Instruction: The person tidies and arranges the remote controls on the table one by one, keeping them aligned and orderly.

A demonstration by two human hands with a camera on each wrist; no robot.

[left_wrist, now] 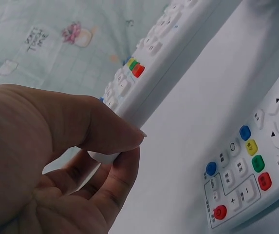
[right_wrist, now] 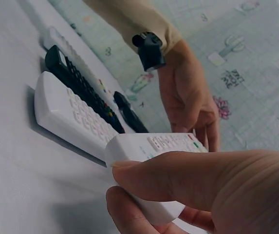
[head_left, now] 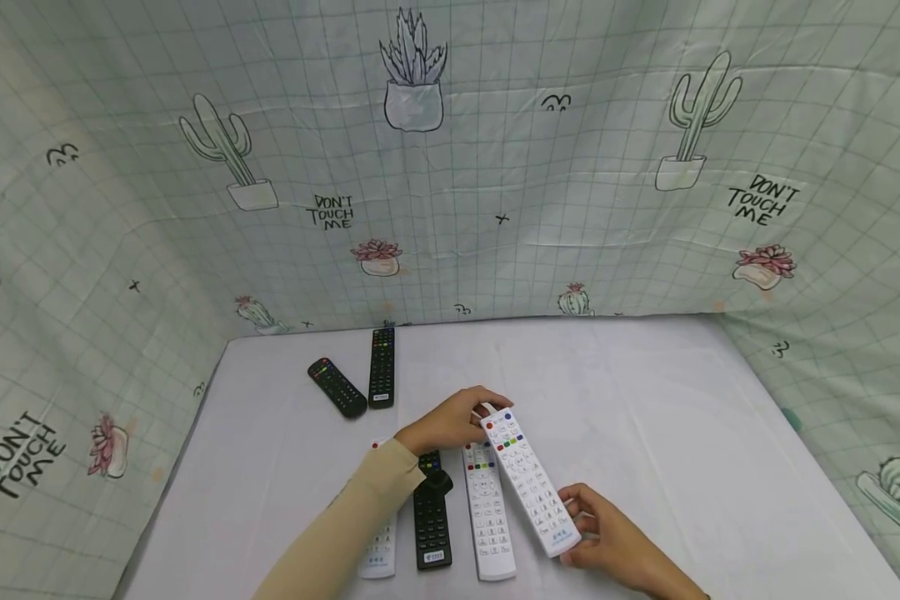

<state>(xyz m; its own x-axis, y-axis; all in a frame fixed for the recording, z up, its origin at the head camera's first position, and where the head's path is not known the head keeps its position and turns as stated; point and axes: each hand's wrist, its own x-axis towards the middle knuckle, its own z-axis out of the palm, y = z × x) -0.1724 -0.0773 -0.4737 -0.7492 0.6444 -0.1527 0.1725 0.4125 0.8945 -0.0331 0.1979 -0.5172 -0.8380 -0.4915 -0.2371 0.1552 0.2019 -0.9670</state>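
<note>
Both hands hold one white remote control raised over the table, tilted, with its buttons facing up. My left hand pinches its far end between thumb and fingers, as the left wrist view shows at the remote's tip. My right hand grips the near end, thumb along one edge and fingers beneath, seen close in the right wrist view on the white remote. Just left of it lies a second white remote, its colored buttons visible in the left wrist view.
Left of that lie a black remote and another white remote, partly hidden by the left forearm. Farther back are two more black remotes, one slanted and one straight. A patterned cloth hangs behind the white table.
</note>
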